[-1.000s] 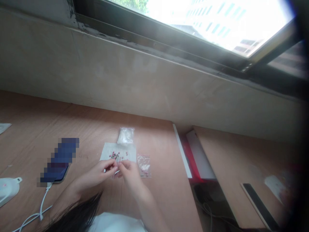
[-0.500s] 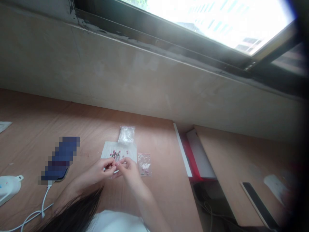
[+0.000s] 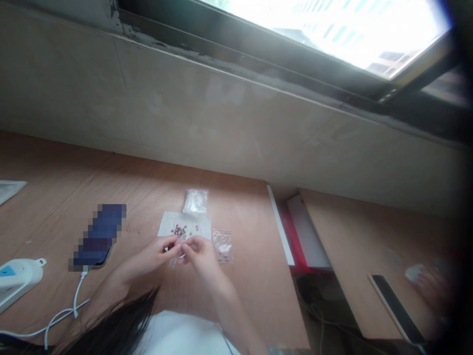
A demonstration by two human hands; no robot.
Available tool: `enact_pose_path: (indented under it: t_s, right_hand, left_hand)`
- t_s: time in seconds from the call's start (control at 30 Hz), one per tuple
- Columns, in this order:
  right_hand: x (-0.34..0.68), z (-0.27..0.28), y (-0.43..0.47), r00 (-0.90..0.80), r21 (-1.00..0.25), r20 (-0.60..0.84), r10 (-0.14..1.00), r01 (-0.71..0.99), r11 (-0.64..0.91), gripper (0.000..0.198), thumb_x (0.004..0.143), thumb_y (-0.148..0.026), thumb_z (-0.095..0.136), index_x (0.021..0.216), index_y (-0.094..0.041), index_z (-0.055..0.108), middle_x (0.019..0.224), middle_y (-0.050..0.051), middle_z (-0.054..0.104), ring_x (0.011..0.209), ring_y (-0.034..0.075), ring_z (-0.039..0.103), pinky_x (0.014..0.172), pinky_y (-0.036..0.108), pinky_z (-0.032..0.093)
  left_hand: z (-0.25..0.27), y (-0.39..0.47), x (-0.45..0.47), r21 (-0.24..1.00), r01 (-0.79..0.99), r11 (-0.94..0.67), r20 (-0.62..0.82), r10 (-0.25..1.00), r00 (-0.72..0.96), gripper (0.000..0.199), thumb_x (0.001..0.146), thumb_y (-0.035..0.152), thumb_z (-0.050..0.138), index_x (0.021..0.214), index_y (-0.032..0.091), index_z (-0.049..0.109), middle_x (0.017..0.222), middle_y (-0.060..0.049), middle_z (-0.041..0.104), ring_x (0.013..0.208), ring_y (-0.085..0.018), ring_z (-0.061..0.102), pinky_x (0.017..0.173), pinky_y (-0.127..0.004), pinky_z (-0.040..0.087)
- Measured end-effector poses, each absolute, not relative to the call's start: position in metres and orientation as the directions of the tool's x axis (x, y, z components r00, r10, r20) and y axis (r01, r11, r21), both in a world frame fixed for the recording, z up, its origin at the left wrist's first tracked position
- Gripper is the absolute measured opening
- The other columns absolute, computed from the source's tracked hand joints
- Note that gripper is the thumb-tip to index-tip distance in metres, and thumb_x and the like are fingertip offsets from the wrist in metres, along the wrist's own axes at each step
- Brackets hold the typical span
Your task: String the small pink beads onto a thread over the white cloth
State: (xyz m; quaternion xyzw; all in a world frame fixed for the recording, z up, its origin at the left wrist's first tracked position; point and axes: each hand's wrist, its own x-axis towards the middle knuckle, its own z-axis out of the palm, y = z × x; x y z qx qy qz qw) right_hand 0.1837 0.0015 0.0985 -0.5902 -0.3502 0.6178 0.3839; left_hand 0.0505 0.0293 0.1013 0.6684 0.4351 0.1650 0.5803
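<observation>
My left hand (image 3: pixel 165 250) and my right hand (image 3: pixel 198 250) meet over the near edge of a white sheet (image 3: pixel 204 222). Pinched between the fingertips of both is a small clear plastic bag (image 3: pixel 173 262), mostly hidden by the fingers. Just beyond them on the sheet lies a cluster of small pink and dark pieces (image 3: pixel 179 230), with a few pink ones scattered to its right. Beside my right hand rests a clear zip bag (image 3: pixel 223 246) holding a few pinkish pieces. A stack of clear plastic bags (image 3: pixel 196 201) touches the sheet's far edge.
To the left lie a phone (image 3: pixel 98 236) on a white cable (image 3: pixel 76 296) and a white power strip (image 3: pixel 22 281). Past a gap on the right, another table (image 3: pixel 343 236) bears a dark flat object (image 3: pixel 397 308) and a person's blurred hand (image 3: pixel 436 286). A wall and window stand behind.
The view has shifted slightly. My hands stay together, fingertips on the small bag, whose lower end now shows under my left fingers. At the far right, the other person's hand has moved into clearer view.
</observation>
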Motion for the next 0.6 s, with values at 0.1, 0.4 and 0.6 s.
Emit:
enact_pose_path:
  t_s: [0.1, 0.4, 0.6]
  right_hand:
    - [0.179, 0.098, 0.0, 0.041, -0.878, -0.476, 0.879, 0.036, -0.477, 0.006, 0.063, -0.02, 0.049, 0.062, -0.014, 0.05, 0.046, -0.002, 0.053, 0.043, 0.011, 0.054, 0.043, 0.02, 0.039]
    - [0.186, 0.084, -0.002, 0.237, -0.84, -0.293, 0.926, 0.399, -0.368, 0.007, 0.063, -0.021, 0.047, 0.06, -0.016, 0.05, 0.053, -0.001, 0.051, 0.051, 0.011, 0.049, 0.046, 0.021, 0.035]
    - [0.181, 0.077, -0.004, 0.044, -0.901, -0.31, 0.95, 0.304, -0.308, 0.018, 0.064, -0.02, 0.049, 0.081, -0.018, 0.056, 0.065, 0.002, 0.056, 0.056, 0.013, 0.05, 0.05, 0.023, 0.037]
  left_hand:
    - [0.099, 0.028, 0.051, 0.923, 0.382, 0.037, -0.259, 0.794, 0.55, 0.026, 0.076, 0.034, 0.038, 0.068, 0.014, 0.054, 0.061, 0.001, 0.052, 0.059, -0.012, 0.045, 0.053, -0.021, 0.036]
    - [0.098, 0.034, 0.043, 0.899, 0.438, 0.003, -0.229, 0.856, 0.464, 0.022, 0.071, 0.029, 0.042, 0.058, 0.014, 0.051, 0.052, 0.005, 0.043, 0.051, -0.009, 0.039, 0.047, -0.018, 0.03]
    - [0.104, 0.025, 0.05, 0.923, 0.385, 0.02, -0.209, 0.865, 0.456, 0.022, 0.071, 0.031, 0.043, 0.062, 0.014, 0.053, 0.054, 0.003, 0.046, 0.055, -0.011, 0.042, 0.049, -0.019, 0.033]
